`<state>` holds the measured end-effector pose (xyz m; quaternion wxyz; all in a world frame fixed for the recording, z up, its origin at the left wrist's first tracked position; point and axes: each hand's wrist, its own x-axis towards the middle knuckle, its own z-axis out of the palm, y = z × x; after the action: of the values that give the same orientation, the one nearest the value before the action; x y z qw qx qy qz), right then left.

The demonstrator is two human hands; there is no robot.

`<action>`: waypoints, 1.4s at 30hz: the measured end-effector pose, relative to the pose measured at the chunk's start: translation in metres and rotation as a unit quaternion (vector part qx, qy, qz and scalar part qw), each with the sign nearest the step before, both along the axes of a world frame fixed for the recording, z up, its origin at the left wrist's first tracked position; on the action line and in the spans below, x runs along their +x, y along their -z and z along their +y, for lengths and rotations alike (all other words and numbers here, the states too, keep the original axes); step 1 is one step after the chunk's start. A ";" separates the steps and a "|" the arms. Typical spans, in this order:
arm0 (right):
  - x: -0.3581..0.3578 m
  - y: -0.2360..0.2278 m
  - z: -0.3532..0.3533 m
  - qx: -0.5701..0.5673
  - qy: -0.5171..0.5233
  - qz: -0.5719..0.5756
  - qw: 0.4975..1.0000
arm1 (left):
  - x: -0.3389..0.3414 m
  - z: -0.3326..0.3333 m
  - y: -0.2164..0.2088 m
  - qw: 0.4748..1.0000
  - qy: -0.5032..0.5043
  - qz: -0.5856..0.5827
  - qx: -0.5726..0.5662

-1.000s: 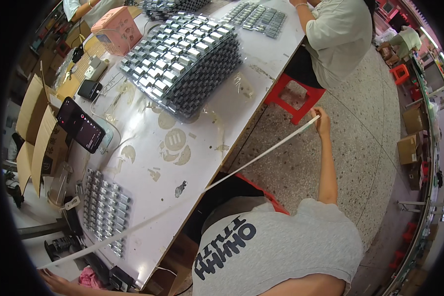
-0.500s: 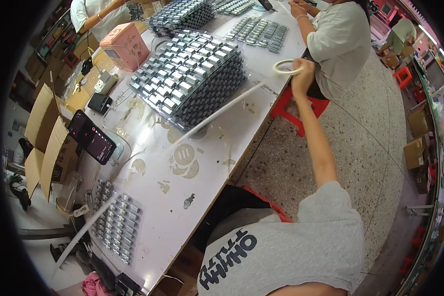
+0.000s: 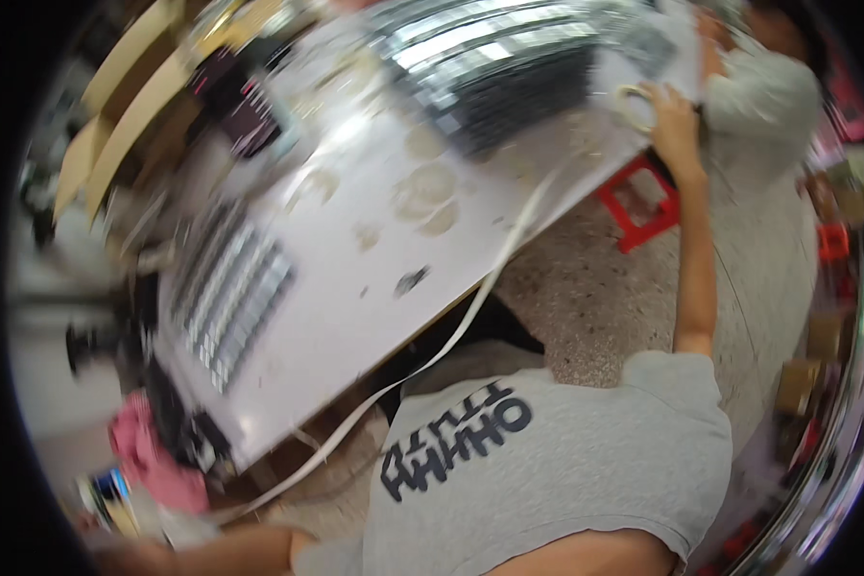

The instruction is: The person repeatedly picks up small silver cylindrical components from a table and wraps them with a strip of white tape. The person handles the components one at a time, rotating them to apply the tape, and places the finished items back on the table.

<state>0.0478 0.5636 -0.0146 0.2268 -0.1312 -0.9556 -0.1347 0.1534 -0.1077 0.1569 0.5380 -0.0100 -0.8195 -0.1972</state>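
Note:
Toward the far right of the table, my right hand [image 3: 677, 125] is closed on a roll of pale tape [image 3: 634, 108], seen as a ring beside the fingers. A long white strip of tape [image 3: 494, 264] curves from the roll's side of the table, over the front edge, down to the lower left. There my left hand [image 3: 130, 555] is smeared by motion at the picture's rim, near the strip's lower end. Its fingers and any hold on the strip cannot be made out. Behind the strip stands a tall stack of clear trays [image 3: 509, 110] filled with small silvery parts.
One more filled tray [image 3: 230, 298] lies at the table's left. A phone [image 3: 235, 104] leans near an open cardboard box [image 3: 134, 82]. Pink cloth [image 3: 154, 456] hangs by the left corner. A red stool [image 3: 648, 206] and another person [image 3: 763, 96] are at the right.
The view has swung and blurred. The strip, earlier stretched straight over the table, now sags across the front edge. My left forearm has come into view at the lower left.

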 end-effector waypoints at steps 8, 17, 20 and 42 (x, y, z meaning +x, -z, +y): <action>0.036 -0.056 -0.320 -0.587 -0.599 -0.070 0.541 | -0.018 0.133 0.067 0.888 0.249 -0.328 0.204; 0.062 -0.059 -0.394 -0.806 -0.434 -0.311 0.256 | 0.003 0.121 0.081 0.805 0.342 -0.362 0.322; 0.071 -0.057 -0.399 -0.812 -0.384 -0.320 0.302 | 0.012 0.122 0.092 0.801 0.332 -0.371 0.332; 0.054 0.019 -0.434 -0.748 -0.480 -0.121 0.442 | -0.018 0.098 0.173 0.849 0.275 -0.316 0.322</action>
<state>0.1022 0.1292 -0.0332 -0.0486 0.2474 -0.6140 0.7480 0.1356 -0.0093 -0.0161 0.1471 0.0011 -0.7995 -0.5824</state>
